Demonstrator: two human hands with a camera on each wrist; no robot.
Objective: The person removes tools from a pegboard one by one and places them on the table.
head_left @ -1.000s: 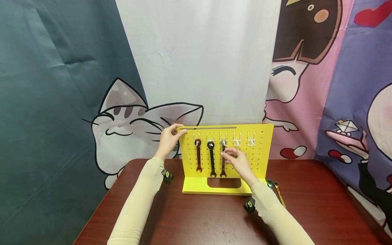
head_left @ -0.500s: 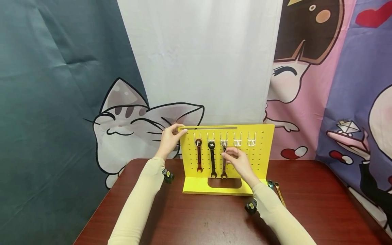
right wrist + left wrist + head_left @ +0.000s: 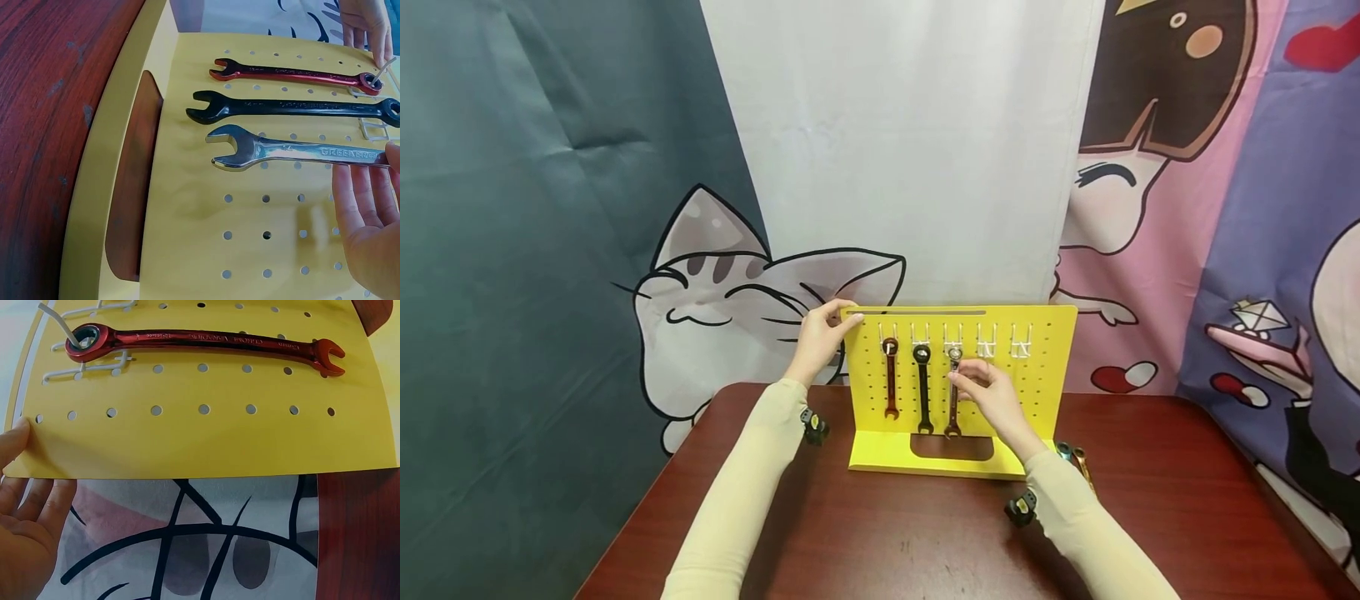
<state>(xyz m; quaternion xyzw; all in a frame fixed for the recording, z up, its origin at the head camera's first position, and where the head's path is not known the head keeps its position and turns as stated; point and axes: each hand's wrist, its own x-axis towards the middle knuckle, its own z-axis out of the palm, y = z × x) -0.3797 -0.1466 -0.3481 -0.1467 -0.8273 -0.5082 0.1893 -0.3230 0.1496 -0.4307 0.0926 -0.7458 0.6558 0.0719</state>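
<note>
A yellow pegboard stand stands upright on the table. My left hand grips its upper left corner, thumb in front and fingers behind. A red combination wrench and a black one hang by their ring ends on the two leftmost white hooks. At the third hook, my right hand pinches a silver combination wrench between thumb and fingers just below its ring end. Its open jaw points down. The ring end overlaps the hook in the head view and is out of frame in the right wrist view.
Two more white hooks are to the right on the board. A teal wrench and a gold wrench lie on the red-brown table beside the stand, partly hidden by the right sleeve. A printed curtain hangs behind.
The silver wrench and right hand have shifted slightly down against the board. My left hand keeps its grip on the corner. The head view has turned a little to the left.
</note>
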